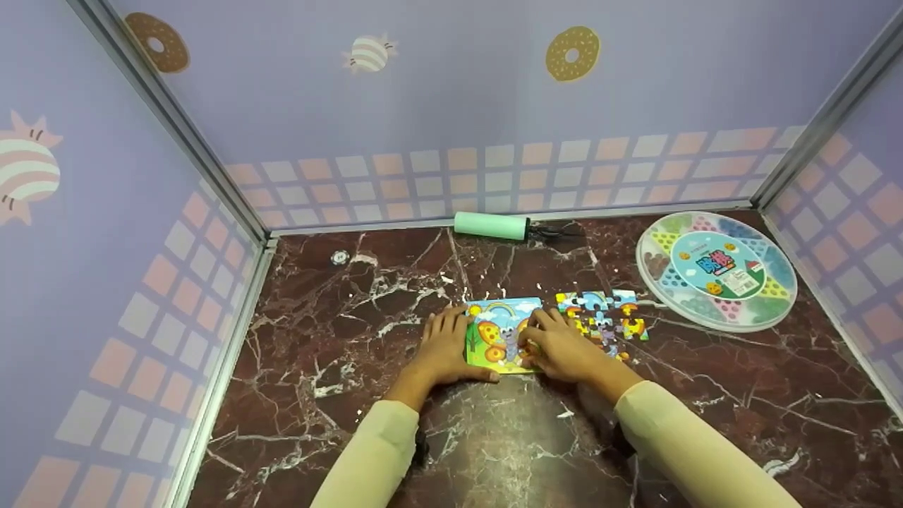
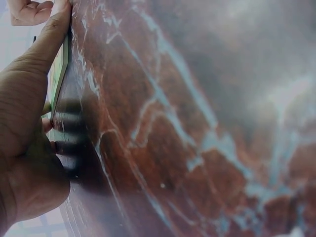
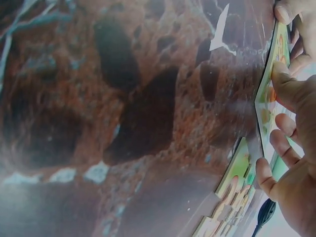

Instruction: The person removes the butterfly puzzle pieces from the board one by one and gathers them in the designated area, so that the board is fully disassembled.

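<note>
A picture board (image 1: 502, 337) with a butterfly, a tree and a rainbow lies flat on the dark marbled table. My left hand (image 1: 446, 346) rests along its left side, fingers stretched up that edge and thumb extended at the lower edge. Over the board's right part is my right hand (image 1: 561, 347), its fingers loosely bent and fingertips touching the board. In the right wrist view, the right thumb (image 3: 284, 81) lies on the board near its edge. Just right of the board, several loosely joined jigsaw pieces (image 1: 594, 302) are partly hidden by the right hand.
A round board game case (image 1: 753, 315) stands at the back right. Against the back wall lies a mint-green cylinder (image 1: 490, 225) with a black end. A small round chip (image 1: 340, 258) sits at the back left. Patterned wall panels (image 1: 465, 106) enclose the table on three sides.
</note>
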`<state>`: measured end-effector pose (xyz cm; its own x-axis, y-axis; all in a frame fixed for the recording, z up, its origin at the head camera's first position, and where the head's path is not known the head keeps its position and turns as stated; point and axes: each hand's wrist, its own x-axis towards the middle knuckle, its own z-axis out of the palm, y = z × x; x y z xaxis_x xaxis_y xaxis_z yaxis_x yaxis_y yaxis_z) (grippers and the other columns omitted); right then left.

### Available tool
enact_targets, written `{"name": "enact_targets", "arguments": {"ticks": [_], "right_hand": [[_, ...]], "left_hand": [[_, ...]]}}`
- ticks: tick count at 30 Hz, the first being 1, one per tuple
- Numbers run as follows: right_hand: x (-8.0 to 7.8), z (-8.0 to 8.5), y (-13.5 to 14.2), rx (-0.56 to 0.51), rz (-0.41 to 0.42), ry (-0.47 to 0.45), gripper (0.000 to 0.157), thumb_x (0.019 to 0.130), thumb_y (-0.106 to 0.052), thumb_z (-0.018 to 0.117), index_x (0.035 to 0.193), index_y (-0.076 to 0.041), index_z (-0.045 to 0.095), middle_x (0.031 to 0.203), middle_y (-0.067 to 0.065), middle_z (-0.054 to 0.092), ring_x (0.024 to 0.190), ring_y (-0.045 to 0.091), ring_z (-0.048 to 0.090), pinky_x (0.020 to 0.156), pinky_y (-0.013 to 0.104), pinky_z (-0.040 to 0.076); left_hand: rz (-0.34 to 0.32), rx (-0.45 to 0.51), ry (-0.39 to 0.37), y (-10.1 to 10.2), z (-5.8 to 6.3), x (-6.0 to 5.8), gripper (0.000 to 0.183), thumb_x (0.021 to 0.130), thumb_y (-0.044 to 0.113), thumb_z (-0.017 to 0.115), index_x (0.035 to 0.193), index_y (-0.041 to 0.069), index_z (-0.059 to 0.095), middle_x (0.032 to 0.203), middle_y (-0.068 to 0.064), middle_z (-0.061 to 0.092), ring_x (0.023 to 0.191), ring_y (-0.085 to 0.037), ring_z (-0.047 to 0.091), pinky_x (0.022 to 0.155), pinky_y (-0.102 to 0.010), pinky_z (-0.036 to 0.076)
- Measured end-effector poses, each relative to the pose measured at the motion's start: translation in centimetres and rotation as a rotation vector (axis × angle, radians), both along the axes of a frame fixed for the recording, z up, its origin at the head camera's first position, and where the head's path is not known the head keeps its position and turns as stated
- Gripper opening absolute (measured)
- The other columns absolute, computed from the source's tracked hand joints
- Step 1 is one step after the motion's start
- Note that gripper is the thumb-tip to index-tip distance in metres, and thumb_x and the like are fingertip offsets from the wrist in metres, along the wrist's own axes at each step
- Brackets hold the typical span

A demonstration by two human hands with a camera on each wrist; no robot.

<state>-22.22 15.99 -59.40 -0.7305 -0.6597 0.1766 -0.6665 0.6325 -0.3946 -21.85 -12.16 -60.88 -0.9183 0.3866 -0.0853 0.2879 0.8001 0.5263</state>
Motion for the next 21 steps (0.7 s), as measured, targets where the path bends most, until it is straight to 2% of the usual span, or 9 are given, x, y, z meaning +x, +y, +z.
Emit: {"name": "enact_targets", "arguments": {"ticks": [5, 9, 12, 15, 19, 21], "right_hand": [[0.07, 0.02, -0.14, 0.017, 0.002, 0.011, 0.019, 0.095, -0.020, 0.086, 0.109, -0.014, 0.076, 0.120, 0.011, 0.060, 0.100, 0.027, 0.051, 0.079, 0.047, 0.046], [0.09, 0.06, -0.24, 0.034, -0.006, 0.006, 0.019, 0.096, -0.021, 0.086, 0.109, -0.014, 0.075, 0.119, 0.011, 0.061, 0.100, 0.028, 0.052, 0.079, 0.047, 0.046], [0.14, 0.09, -0.32, 0.050, -0.006, 0.002, 0.016, 0.098, -0.020, 0.084, 0.110, -0.014, 0.074, 0.119, 0.010, 0.061, 0.101, 0.027, 0.052, 0.081, 0.049, 0.048], [0.21, 0.11, -0.30, 0.054, 0.000, 0.002, 0.016, 0.098, -0.019, 0.083, 0.110, -0.013, 0.074, 0.119, 0.010, 0.062, 0.103, 0.029, 0.055, 0.084, 0.054, 0.051], [0.30, 0.27, -0.18, 0.040, 0.016, -0.010, 0.019, 0.098, -0.021, 0.084, 0.111, -0.011, 0.073, 0.121, 0.012, 0.061, 0.108, 0.034, 0.059, 0.096, 0.065, 0.052], [0.33, 0.38, -0.10, 0.029, 0.026, -0.011, 0.020, 0.097, -0.018, 0.084, 0.111, -0.011, 0.073, 0.122, 0.013, 0.060, 0.110, 0.035, 0.060, 0.100, 0.068, 0.052]], "left_hand": [[0.019, -0.002, -0.018, 0.09, -0.66, -0.36, 0.122, 0.069, 0.074, 0.095, 0.159, 0.008, 0.046, 0.180, -0.014, 0.028, 0.170, -0.043, 0.019, 0.140, -0.066, 0.010], [0.032, -0.006, -0.019, 0.18, -0.94, -0.52, 0.124, 0.068, 0.075, 0.095, 0.160, 0.009, 0.046, 0.180, -0.013, 0.028, 0.169, -0.044, 0.021, 0.140, -0.065, 0.010], [0.033, -0.025, -0.020, 0.29, -0.26, -0.27, 0.123, 0.068, 0.074, 0.095, 0.160, 0.009, 0.046, 0.180, -0.013, 0.029, 0.169, -0.044, 0.022, 0.140, -0.065, 0.012], [0.033, -0.024, -0.022, 0.34, -0.18, -0.24, 0.124, 0.068, 0.074, 0.095, 0.160, 0.008, 0.046, 0.180, -0.013, 0.029, 0.169, -0.044, 0.022, 0.140, -0.064, 0.011], [0.038, -0.016, -0.030, 0.30, -0.72, -0.49, 0.125, 0.068, 0.074, 0.095, 0.162, 0.008, 0.045, 0.181, -0.013, 0.027, 0.169, -0.043, 0.020, 0.141, -0.064, 0.009], [0.038, -0.021, -0.032, 0.30, -0.49, -0.42, 0.125, 0.069, 0.073, 0.095, 0.162, 0.008, 0.044, 0.180, -0.013, 0.027, 0.169, -0.043, 0.021, 0.140, -0.064, 0.010]]}}
